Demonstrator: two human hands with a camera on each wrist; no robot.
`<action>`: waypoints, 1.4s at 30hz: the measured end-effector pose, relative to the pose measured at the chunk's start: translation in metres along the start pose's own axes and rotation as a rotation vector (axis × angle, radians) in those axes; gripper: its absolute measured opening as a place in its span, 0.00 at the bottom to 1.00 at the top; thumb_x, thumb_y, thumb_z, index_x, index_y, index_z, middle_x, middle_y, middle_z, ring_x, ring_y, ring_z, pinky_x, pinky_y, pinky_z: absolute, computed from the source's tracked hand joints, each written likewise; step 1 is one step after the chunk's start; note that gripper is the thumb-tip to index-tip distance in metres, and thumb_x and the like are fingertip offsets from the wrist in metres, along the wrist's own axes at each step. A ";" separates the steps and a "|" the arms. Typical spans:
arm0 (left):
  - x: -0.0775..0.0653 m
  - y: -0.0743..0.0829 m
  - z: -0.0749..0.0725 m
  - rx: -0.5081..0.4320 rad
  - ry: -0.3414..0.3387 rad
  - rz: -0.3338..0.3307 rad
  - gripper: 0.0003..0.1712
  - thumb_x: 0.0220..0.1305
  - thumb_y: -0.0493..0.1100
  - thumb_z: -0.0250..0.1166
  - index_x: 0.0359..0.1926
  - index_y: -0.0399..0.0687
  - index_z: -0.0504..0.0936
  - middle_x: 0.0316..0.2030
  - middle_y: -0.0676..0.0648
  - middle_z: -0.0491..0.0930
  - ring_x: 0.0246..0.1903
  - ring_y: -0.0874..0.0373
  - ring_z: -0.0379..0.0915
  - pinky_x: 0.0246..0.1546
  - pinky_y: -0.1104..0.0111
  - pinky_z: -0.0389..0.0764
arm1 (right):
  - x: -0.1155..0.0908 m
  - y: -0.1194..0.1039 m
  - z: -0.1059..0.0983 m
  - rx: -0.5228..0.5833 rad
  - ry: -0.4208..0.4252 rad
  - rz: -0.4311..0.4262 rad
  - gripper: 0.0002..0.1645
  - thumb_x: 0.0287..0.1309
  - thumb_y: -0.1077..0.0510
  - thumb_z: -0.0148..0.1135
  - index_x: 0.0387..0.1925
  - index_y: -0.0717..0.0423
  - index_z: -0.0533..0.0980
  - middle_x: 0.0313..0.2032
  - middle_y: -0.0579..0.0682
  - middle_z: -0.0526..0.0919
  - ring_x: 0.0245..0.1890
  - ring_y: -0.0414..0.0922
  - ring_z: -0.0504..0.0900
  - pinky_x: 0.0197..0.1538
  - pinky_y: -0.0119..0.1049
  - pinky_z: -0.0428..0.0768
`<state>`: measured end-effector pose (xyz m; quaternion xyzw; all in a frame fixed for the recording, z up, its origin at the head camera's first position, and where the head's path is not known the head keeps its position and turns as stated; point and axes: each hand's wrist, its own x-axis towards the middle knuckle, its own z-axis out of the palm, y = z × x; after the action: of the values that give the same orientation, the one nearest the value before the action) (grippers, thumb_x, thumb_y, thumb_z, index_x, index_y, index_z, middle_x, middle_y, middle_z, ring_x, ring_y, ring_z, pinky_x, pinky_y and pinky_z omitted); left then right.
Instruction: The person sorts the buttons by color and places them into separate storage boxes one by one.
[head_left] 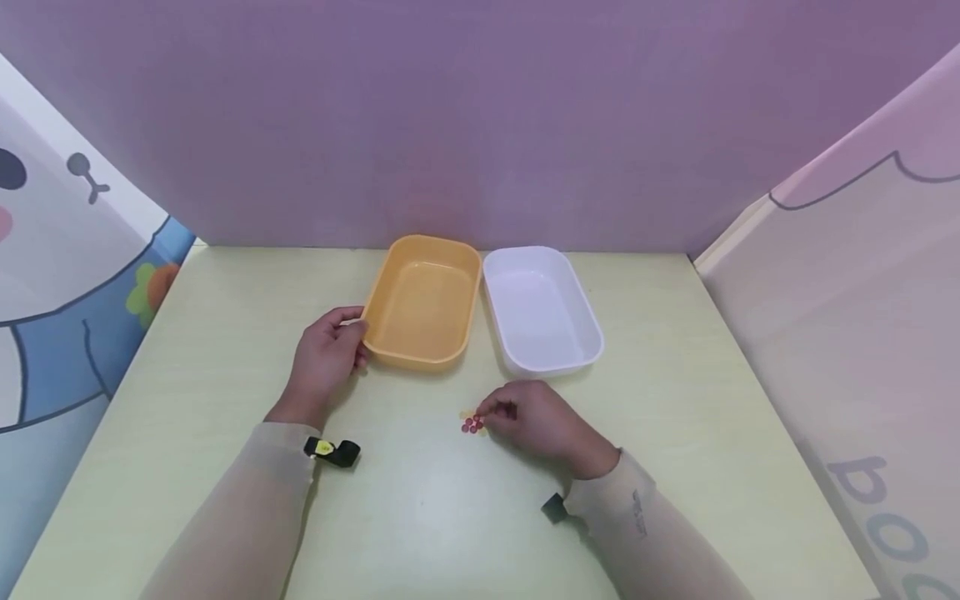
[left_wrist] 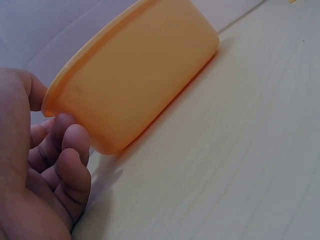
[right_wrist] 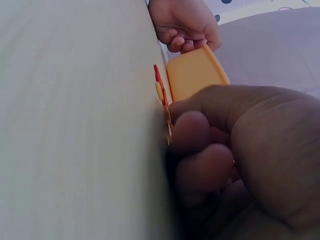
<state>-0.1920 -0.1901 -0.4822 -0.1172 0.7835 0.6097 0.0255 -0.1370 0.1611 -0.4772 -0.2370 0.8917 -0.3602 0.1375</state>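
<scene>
My left hand [head_left: 326,358] grips the near left corner of a yellow-orange plastic tub [head_left: 423,308], thumb over the rim and other fingers underneath and beside it. In the left wrist view, the tub's side wall [left_wrist: 135,80] rises from the table, with curled fingertips [left_wrist: 75,137] just below its lip. Over a small cluster of flat red and yellow pieces [head_left: 468,426] my right hand [head_left: 540,421] reaches down, thumb and forefinger close together at the cluster's right side. The right wrist view shows its curled fingers [right_wrist: 192,127] low at the tabletop; I cannot tell whether they pinch a piece.
A white plastic tub [head_left: 543,308] stands close to the right of the orange one; its inside is bare. Both are on a pale wood-grain table [head_left: 420,517]. A purple panel [head_left: 450,125] closes off the back, and printed sheets [head_left: 847,292] flank both sides.
</scene>
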 end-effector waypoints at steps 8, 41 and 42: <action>0.000 -0.005 0.000 -0.015 -0.005 0.027 0.21 0.84 0.51 0.61 0.70 0.51 0.82 0.31 0.50 0.87 0.25 0.58 0.82 0.28 0.68 0.87 | -0.001 0.003 0.002 0.022 0.001 -0.018 0.09 0.69 0.62 0.76 0.43 0.43 0.93 0.32 0.34 0.86 0.33 0.36 0.80 0.38 0.29 0.82; -0.001 -0.003 0.000 -0.016 -0.014 0.053 0.22 0.85 0.52 0.61 0.71 0.51 0.81 0.31 0.51 0.87 0.25 0.58 0.82 0.28 0.68 0.87 | 0.004 0.001 0.004 -0.008 -0.001 0.056 0.09 0.64 0.61 0.75 0.35 0.40 0.89 0.25 0.35 0.81 0.30 0.36 0.78 0.37 0.28 0.79; -0.001 -0.003 0.000 -0.017 -0.013 0.055 0.22 0.85 0.52 0.61 0.71 0.51 0.82 0.31 0.51 0.87 0.25 0.58 0.82 0.28 0.68 0.87 | 0.005 0.000 0.004 -0.007 -0.007 0.060 0.09 0.64 0.60 0.75 0.35 0.39 0.88 0.25 0.35 0.81 0.30 0.36 0.78 0.36 0.29 0.79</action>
<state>-0.1907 -0.1908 -0.4849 -0.0917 0.7811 0.6176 0.0126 -0.1396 0.1563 -0.4805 -0.2119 0.8993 -0.3519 0.1503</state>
